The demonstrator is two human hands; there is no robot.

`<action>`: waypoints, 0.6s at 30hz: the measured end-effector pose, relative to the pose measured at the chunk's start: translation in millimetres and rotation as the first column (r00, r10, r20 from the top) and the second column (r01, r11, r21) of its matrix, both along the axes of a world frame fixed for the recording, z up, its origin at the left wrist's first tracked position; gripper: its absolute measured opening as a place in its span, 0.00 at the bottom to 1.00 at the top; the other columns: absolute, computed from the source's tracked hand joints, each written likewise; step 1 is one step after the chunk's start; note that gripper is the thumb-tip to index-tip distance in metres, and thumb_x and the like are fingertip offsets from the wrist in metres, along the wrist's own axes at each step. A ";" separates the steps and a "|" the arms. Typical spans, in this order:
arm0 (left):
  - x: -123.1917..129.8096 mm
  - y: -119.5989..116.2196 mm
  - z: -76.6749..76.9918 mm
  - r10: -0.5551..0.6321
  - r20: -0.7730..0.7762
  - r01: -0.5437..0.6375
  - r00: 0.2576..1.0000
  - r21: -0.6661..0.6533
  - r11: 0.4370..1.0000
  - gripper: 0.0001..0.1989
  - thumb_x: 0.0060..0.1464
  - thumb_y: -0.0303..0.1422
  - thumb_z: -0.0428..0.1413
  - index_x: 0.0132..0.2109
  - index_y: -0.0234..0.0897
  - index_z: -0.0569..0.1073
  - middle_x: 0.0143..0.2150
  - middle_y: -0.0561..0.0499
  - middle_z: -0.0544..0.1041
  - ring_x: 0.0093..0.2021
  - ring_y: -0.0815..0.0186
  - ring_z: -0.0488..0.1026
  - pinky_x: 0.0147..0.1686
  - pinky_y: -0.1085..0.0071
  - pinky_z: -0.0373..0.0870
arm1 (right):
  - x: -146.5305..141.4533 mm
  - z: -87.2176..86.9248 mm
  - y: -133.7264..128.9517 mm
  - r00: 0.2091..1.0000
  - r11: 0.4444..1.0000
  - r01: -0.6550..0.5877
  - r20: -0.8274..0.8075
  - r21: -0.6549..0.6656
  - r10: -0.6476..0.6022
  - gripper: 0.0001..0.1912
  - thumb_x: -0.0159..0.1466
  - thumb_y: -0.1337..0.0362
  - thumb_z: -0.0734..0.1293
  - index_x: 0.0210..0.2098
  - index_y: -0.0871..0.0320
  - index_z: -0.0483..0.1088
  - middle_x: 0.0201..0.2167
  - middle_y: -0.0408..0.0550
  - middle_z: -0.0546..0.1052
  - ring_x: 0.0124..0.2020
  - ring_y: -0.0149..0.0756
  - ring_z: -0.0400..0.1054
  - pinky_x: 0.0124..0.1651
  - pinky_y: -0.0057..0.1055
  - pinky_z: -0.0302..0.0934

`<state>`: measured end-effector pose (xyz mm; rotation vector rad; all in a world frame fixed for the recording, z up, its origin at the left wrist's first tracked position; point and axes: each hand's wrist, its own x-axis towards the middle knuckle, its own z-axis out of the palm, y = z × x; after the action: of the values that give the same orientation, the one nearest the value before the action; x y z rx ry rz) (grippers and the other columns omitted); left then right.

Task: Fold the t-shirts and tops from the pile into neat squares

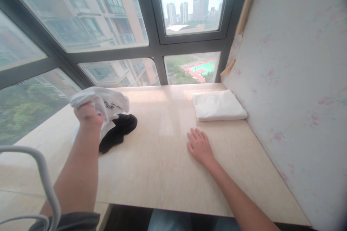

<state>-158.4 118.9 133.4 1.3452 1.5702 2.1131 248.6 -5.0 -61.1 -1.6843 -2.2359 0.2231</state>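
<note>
At the left of the sill, my left hand (88, 113) is closed on a white cloth with dark lettering (111, 101), lifting part of it up. Beneath and beside that cloth lies a crumpled black cloth (119, 131). My right hand (200, 147) rests palm down on the pale surface (159, 158), fingers spread, holding nothing. Just beyond it, against the wall, sits a flat folded white cloth (219, 105), which the hand does not touch.
Dark-framed windows (155, 50) border the far and left sides. A patterned wall (292, 90) runs along the right. In the lower left corner, a curved white tube (45, 173) stands close to my left forearm.
</note>
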 end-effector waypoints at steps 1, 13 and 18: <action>2.0 5.5 19.8 0.002 0.064 -0.003 0.998 0.026 1.000 0.17 0.56 0.33 0.54 0.51 0.30 0.63 0.46 0.51 0.76 0.48 0.61 0.74 0.44 0.51 0.78 | 0.0 0.2 0.1 1.000 1.000 0.000 0.001 -0.002 0.000 0.24 0.69 0.58 0.55 0.62 0.55 0.65 0.68 0.49 0.60 0.69 0.45 0.49 0.69 0.45 0.39; 157.4 -73.8 83.5 -0.143 -0.084 0.161 0.986 0.282 0.946 0.16 0.52 0.34 0.54 0.48 0.37 0.72 0.46 0.57 0.77 0.58 0.57 0.71 0.57 0.54 0.69 | 1.1 -0.9 0.4 1.000 1.000 -0.006 -0.021 0.006 0.006 0.24 0.69 0.58 0.56 0.61 0.57 0.65 0.67 0.50 0.61 0.69 0.45 0.50 0.69 0.45 0.40; 179.9 -97.1 -41.8 -0.334 -0.038 0.303 0.942 -0.339 0.891 0.16 0.52 0.41 0.56 0.43 0.35 0.75 0.42 0.47 0.79 0.45 0.56 0.76 0.49 0.56 0.72 | 1.8 -3.4 1.5 0.997 0.998 -0.007 -0.080 0.066 0.013 0.23 0.69 0.60 0.57 0.60 0.60 0.65 0.65 0.54 0.65 0.67 0.45 0.53 0.69 0.45 0.42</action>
<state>21.5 21.8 91.6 1.4794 1.5252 1.5373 250.3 -3.6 -64.5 -1.6020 -2.1695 0.2133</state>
